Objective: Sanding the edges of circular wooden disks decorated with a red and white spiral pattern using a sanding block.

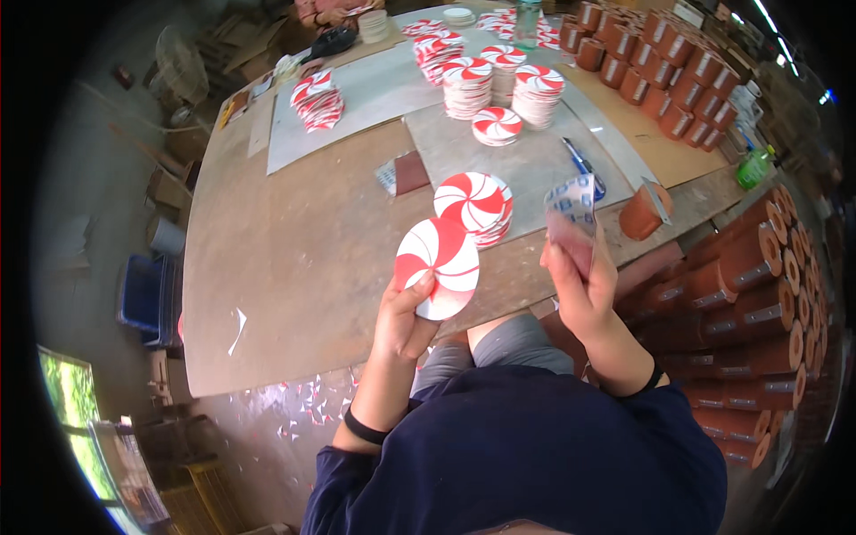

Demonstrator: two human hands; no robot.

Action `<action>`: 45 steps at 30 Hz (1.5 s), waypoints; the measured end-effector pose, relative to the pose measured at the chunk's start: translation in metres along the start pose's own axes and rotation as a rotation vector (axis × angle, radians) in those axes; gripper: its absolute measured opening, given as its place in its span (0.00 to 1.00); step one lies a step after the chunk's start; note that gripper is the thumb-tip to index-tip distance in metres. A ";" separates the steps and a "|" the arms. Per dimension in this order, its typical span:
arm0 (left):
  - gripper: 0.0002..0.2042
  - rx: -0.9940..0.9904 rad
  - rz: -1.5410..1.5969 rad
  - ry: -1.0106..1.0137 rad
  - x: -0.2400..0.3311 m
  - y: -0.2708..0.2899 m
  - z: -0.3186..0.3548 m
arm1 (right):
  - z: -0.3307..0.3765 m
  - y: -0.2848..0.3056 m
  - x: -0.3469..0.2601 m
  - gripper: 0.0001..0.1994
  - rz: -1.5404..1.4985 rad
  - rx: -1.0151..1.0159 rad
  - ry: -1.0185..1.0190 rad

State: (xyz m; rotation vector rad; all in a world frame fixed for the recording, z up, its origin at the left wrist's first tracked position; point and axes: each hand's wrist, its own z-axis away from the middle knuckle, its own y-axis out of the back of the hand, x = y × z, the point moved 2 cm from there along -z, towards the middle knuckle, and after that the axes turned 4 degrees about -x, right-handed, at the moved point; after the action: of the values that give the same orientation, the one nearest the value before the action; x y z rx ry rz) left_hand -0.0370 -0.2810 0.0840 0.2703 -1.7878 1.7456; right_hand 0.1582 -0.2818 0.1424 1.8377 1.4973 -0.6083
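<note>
My left hand (407, 314) grips a round disc (439, 267) with a red and white swirl, thumb on its face and fingers behind. Just beyond it, a short stack of matching discs (471, 203) stands on the table. To the right, my right hand (581, 283) pinches a folded piece of sandpaper (575, 223), its back printed in blue and its grit side reddish brown. The sandpaper is apart from the held disc. Another sandpaper piece (411, 173) lies flat on the table past the stack.
Taller disc stacks (467, 94) stand farther back, with a leaning pile (316, 105) at left. A blue utility knife (581, 162) and a brown roll (644, 212) lie at right. Many brown rolls (713, 303) are stacked beside me. Across the table sits another person (334, 12).
</note>
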 end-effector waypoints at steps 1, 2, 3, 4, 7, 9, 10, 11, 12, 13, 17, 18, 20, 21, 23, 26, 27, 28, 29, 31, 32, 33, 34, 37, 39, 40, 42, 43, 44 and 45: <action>0.20 0.020 -0.001 -0.016 0.002 -0.001 0.004 | 0.000 -0.006 -0.003 0.15 -0.020 -0.016 -0.002; 0.20 0.001 0.047 0.001 0.001 -0.003 0.004 | 0.001 -0.013 -0.010 0.17 0.080 -0.113 0.170; 0.21 -0.019 0.095 0.019 0.001 -0.007 0.006 | 0.004 -0.018 -0.015 0.19 0.181 -0.208 0.343; 0.21 -0.048 0.122 0.021 0.004 -0.013 0.010 | 0.011 -0.024 -0.009 0.24 0.259 -0.326 0.349; 0.18 0.106 0.134 0.061 0.007 -0.022 0.011 | 0.027 -0.024 0.030 0.25 0.366 -0.220 0.135; 0.18 0.120 0.123 0.057 0.006 -0.022 0.012 | 0.023 -0.022 0.029 0.25 0.429 -0.136 0.100; 0.17 0.133 0.109 0.059 0.005 -0.022 0.012 | 0.020 -0.021 0.022 0.25 0.363 -0.116 0.147; 0.17 0.138 0.113 0.057 0.005 -0.018 0.013 | 0.015 -0.021 0.009 0.25 0.297 -0.098 0.190; 0.19 0.079 0.124 0.067 0.003 -0.014 0.012 | 0.009 -0.025 -0.010 0.26 0.276 -0.104 0.292; 0.20 0.019 0.136 0.076 0.002 -0.012 0.012 | 0.013 -0.025 -0.008 0.26 0.279 -0.104 0.289; 0.20 0.028 0.116 0.016 0.001 -0.012 0.011 | 0.021 -0.031 0.022 0.25 0.314 -0.219 0.323; 0.20 0.033 0.080 -0.005 0.002 -0.008 0.010 | 0.023 -0.027 0.036 0.25 0.341 -0.138 0.225; 0.18 0.042 0.017 -0.049 0.001 -0.003 0.010 | 0.020 -0.024 0.034 0.23 0.361 -0.060 0.154; 0.18 0.051 0.019 -0.050 0.001 -0.004 0.011 | 0.021 -0.026 0.019 0.23 0.356 -0.067 0.150; 0.18 0.109 0.036 0.008 0.001 -0.005 0.011 | 0.024 -0.035 -0.007 0.23 0.309 -0.221 0.363; 0.17 0.213 0.088 0.034 0.000 -0.010 0.008 | 0.034 -0.037 0.023 0.22 0.386 -0.314 0.252; 0.16 0.294 0.126 0.022 0.001 -0.014 0.006 | 0.038 -0.036 0.043 0.22 0.425 -0.302 0.103; 0.15 0.262 0.135 0.025 0.000 -0.019 0.002 | 0.047 -0.030 0.070 0.22 0.464 -0.257 -0.020; 0.15 0.268 0.132 0.019 -0.001 -0.015 0.003 | 0.046 -0.032 0.070 0.22 0.456 -0.260 -0.018; 0.15 0.221 0.062 0.014 -0.004 -0.007 0.001 | 0.040 -0.031 0.060 0.24 0.467 -0.138 0.108; 0.15 0.260 0.108 0.023 -0.006 -0.007 -0.002 | 0.031 -0.036 0.041 0.25 0.424 -0.097 0.181; 0.15 0.253 0.102 0.028 -0.007 -0.009 -0.001 | 0.027 -0.038 0.027 0.25 0.429 -0.087 0.181; 0.15 0.258 0.103 0.034 -0.008 -0.009 0.000 | 0.026 -0.042 0.016 0.25 0.402 -0.118 0.252; 0.16 0.262 0.068 0.043 -0.008 -0.005 -0.004 | 0.035 -0.045 0.021 0.25 0.460 -0.275 0.314; 0.17 0.255 0.030 0.029 -0.008 -0.004 -0.005 | 0.038 -0.036 0.049 0.26 0.461 -0.273 0.110; 0.17 0.283 0.064 0.006 -0.009 -0.003 -0.008 | 0.042 -0.030 0.062 0.26 0.488 -0.235 0.036; 0.16 0.364 0.064 -0.038 -0.008 -0.004 -0.003 | 0.039 -0.033 0.043 0.26 0.468 -0.210 0.114; 0.16 0.355 0.063 -0.050 -0.008 -0.002 -0.005 | 0.037 -0.034 0.033 0.26 0.461 -0.184 0.172; 0.16 0.319 0.067 -0.008 -0.011 0.001 -0.007 | 0.036 -0.039 0.023 0.24 0.441 -0.123 0.276; 0.16 0.284 0.069 0.034 -0.014 0.002 -0.007 | 0.036 -0.043 0.019 0.24 0.446 -0.114 0.281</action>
State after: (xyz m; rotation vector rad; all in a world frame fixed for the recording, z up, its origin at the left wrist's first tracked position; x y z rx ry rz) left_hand -0.0252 -0.2777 0.0746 0.2958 -1.5392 2.0420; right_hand 0.1233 -0.2918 0.0956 2.1368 1.1955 -0.0517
